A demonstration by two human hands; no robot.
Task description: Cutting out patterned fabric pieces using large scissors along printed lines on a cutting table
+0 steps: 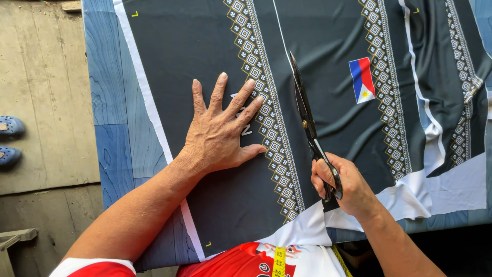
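On a blue wood-grain table (110,102), dark grey printed fabric with patterned bands (205,51) lies spread. Left hand (220,131) presses it flat, fingers splayed, holding nothing. Right hand (346,187) grips long black scissors (307,120), blades nearly closed along a thin white line. Judging by this, the cut reaches partway; most of the line above remains uncut.

The left hand (218,136) lies flat, palm down, fingers (219,91) spread wide and pointing away from the body, its bare forearm stretched out. The right hand (344,184) is curled closed to the right of it, knuckles up, wrist bent inward.
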